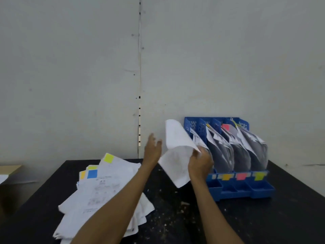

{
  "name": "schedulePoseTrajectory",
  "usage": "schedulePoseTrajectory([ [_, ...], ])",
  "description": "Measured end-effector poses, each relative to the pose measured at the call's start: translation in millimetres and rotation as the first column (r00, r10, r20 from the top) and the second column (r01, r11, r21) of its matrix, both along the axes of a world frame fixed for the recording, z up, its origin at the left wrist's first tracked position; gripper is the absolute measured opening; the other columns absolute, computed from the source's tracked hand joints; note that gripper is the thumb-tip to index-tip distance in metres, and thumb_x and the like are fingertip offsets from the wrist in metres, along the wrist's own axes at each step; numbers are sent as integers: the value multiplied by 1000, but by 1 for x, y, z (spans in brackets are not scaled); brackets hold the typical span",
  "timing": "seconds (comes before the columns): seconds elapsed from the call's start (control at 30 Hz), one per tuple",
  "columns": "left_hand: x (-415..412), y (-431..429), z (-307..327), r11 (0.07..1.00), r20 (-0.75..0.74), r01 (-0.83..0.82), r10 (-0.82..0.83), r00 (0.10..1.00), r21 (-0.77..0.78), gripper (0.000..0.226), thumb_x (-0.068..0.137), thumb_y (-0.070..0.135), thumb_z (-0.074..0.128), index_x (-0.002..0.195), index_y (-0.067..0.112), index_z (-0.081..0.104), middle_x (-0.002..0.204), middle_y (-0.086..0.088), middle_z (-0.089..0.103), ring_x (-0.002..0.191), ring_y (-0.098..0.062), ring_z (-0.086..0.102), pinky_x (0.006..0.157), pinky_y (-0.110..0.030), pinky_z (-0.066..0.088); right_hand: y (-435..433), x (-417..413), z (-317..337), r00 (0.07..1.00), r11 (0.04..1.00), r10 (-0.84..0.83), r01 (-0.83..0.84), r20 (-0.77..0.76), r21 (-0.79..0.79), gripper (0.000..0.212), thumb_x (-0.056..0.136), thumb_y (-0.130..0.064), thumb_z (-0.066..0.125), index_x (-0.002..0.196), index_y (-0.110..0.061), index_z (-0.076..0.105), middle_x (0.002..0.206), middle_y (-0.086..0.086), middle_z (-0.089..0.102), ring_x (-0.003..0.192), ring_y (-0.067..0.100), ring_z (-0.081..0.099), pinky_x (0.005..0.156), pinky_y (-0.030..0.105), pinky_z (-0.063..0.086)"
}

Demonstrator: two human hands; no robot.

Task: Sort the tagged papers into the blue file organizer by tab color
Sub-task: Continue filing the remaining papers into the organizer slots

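A blue file organizer (262, 190) stands at the right on the black table (175, 217), with papers leaning in its slots and orange, pink and yellow-green labels along its front. My right hand (200, 163) grips a curled white sheet (177, 152) just left of the organizer's leftmost slot. My left hand (152, 151) is raised beside the sheet with fingers spread, not touching it. A loose pile of tagged papers (105, 194) lies at the left, showing yellow, blue and orange tabs. The held sheet's tab is hidden.
A grey wall rises close behind the table. A tan box (9, 169) sits off the table's left edge. Small pale crumbs speckle the dark tabletop between the pile and the organizer.
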State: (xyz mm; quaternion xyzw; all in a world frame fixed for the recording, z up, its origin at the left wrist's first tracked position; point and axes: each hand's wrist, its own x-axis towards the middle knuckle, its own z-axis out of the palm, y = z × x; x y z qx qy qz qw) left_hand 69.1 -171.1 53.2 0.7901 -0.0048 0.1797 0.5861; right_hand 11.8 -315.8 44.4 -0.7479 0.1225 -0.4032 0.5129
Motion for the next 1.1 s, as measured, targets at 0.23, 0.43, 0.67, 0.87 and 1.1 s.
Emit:
schedulePoseTrajectory([
  [0.23, 2, -131, 11, 750, -270, 529, -646, 714, -396, 75, 90, 73, 31, 150, 28, 29, 150, -6, 37, 136, -29, 38, 105, -46, 40, -66, 4, 17, 946, 947, -170, 235, 276, -220, 33, 87, 3, 58, 120, 0, 62, 111, 16, 67, 103, 31, 62, 85, 39, 51],
  [0.43, 40, -179, 5, 719, -202, 479, -637, 744, -504, 33, 105, 35, 39, 94, 10, 59, 82, -4, 63, 80, -8, 60, 73, -18, 46, -90, 16, -8, 978, 883, -98, 172, 187, -436, 16, 88, -8, 63, 103, -3, 67, 87, 11, 69, 80, 26, 65, 60, 23, 44],
  [0.67, 62, -175, 8, 838, 4, 383, -414, 910, -390, 71, 94, 55, 39, 143, 4, 37, 143, -15, 46, 130, -34, 44, 103, -37, 41, -88, 40, -15, 992, 962, 71, -41, 102, -268, 25, 98, -13, 45, 114, -1, 60, 98, 8, 67, 86, 19, 63, 67, 20, 45],
  [0.87, 63, -168, 11, 755, 3, 384, -452, 892, -531, 77, 87, 66, 50, 137, 8, 48, 136, -10, 55, 125, -23, 52, 110, -43, 38, -94, 60, -23, 730, 856, 28, -370, -683, -360, 28, 98, -16, 45, 70, -11, 45, 97, 13, 63, 84, 24, 60, 63, 26, 39],
  [1.1, 48, -159, 19, 789, 21, 413, -454, 891, -456, 62, 94, 57, 42, 127, 7, 55, 127, -18, 57, 117, -32, 54, 101, -41, 42, -84, 45, -21, 867, 843, -223, -58, -445, -535, 26, 99, -16, 42, 79, -8, 57, 89, 11, 66, 80, 26, 65, 57, 28, 39],
])
